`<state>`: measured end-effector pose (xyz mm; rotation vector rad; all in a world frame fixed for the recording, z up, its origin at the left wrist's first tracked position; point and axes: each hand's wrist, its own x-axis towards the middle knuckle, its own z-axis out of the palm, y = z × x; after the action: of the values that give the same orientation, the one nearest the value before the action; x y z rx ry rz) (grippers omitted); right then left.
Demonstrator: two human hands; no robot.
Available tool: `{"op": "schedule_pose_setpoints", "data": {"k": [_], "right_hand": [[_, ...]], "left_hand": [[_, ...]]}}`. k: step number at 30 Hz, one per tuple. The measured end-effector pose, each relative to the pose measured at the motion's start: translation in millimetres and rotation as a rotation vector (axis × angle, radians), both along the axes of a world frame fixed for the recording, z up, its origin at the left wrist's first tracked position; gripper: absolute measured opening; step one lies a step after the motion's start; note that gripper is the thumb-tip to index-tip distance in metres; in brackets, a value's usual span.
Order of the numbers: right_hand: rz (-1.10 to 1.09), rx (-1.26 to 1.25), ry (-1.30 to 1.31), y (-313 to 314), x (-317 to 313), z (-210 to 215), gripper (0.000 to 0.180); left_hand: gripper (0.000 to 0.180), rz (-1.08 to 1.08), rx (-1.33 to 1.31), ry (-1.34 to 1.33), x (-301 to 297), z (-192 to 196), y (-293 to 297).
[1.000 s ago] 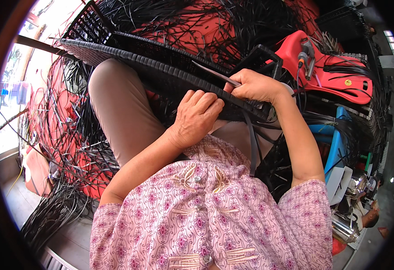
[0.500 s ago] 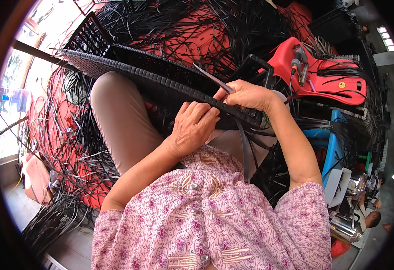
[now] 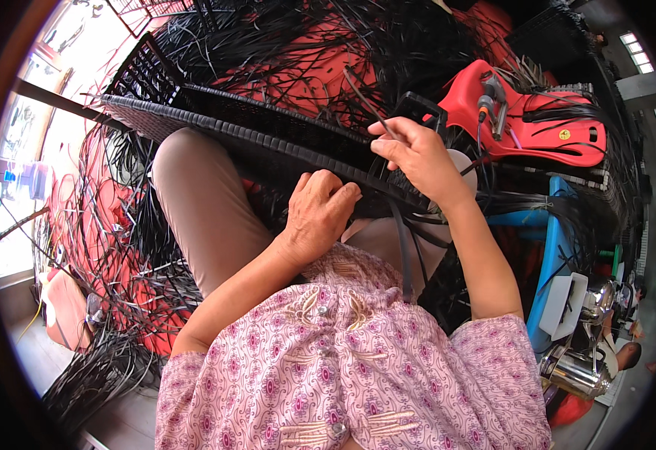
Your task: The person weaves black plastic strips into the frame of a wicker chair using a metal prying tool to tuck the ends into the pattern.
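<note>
Across my lap leans a black woven panel with a braided rim (image 3: 260, 139), part of a box-like frame. My left hand (image 3: 317, 214) rests against the near face of the panel below its rim, fingers curled together; what they hold, if anything, is hidden. Just above the rim's right part, my right hand (image 3: 422, 161) pinches a slim, dark, pointed rod-like tool (image 3: 369, 103) between thumb and fingers. Its tip points up and away to the left. Flat black strips (image 3: 405, 247) hang from the rim's right end down toward my shirt.
Loose black strips (image 3: 268, 45) lie heaped over red sheeting beyond the frame. At right, a power tool (image 3: 491, 97) rests on a red plastic chair (image 3: 538, 135). Nearer stand a blue plastic piece (image 3: 554, 255) and a shiny metal flask (image 3: 575, 371). Another person (image 3: 625, 356) is at far right.
My right hand has lifted slightly off the rim and shifted right, and the tool now tilts more steeply. The left hand stays nearly in place, its fingers slightly shifted.
</note>
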<state>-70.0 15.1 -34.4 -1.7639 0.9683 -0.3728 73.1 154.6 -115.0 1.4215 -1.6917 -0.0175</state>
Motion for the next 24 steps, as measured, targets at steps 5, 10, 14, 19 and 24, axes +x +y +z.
{"op": "schedule_pose_setpoints", "data": {"k": [5,10,14,19,24], "right_hand": [[-0.131,-0.073,-0.071,55.8,-42.6,22.7,0.035],[-0.126,-0.228,0.086,101.0,-71.3,22.6,0.037],[-0.041,-0.607,0.217,103.6,-75.8,25.9,0.032],[0.041,-0.887,0.369,103.7,-77.0,21.9,0.025],[0.060,-0.828,0.408,116.9,-79.9,23.1,0.025]], "left_hand": [[0.021,0.006,0.057,0.017,-0.3,-5.9,4.8],[0.020,-0.016,0.011,0.029,0.6,-11.1,6.3],[0.020,0.004,-0.006,0.004,1.2,-15.1,6.2],[0.018,0.020,-0.010,-0.008,2.4,-13.1,5.1],[0.016,0.027,-0.030,0.010,2.0,-15.0,5.9]]}}
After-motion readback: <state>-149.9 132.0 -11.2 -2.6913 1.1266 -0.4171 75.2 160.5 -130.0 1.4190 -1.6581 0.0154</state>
